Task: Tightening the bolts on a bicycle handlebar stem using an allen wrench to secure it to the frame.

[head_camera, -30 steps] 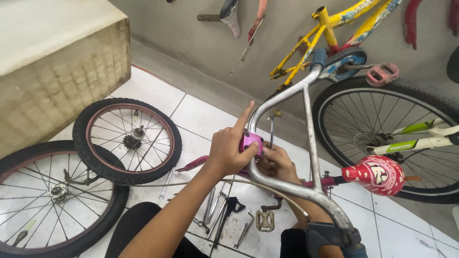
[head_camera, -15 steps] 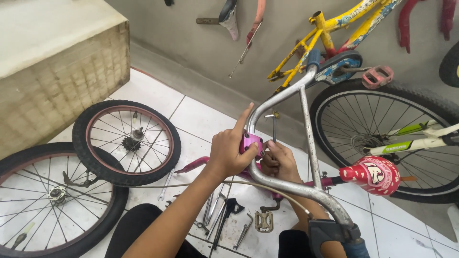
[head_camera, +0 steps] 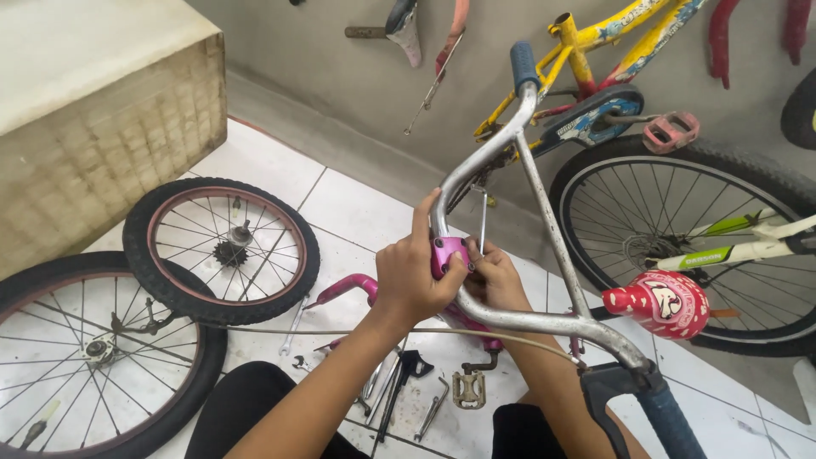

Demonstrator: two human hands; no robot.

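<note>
Handlebar (head_camera: pixel 510 310) hardly shifts since a moment ago; left hand (head_camera: pixel 412 280) still grips the pink stem (head_camera: pixel 448 253), right hand (head_camera: pixel 497 276) fingers pinch beside it.

The floor (head_camera: pixel 340 204) is laid with white square tiles, the grout lines dark and the surface scuffed in places. It meets a plain grey wall (head_camera: pixel 340 68) at a low sloped concrete kerb (head_camera: pixel 340 149) running along the base. To one side stands a big pale block (head_camera: pixel 93 110), its top flat and whitish, its side rough and gridded like worn tile. Two loose wheels (head_camera: pixel 221 251) lie flat on the tiles near it, one overlapping the other. Against the wall lean a yellow bicycle frame (head_camera: pixel 595 42) and a large spoked wheel (head_camera: pixel 680 238). Light is even and soft, with faint shadows.
</note>
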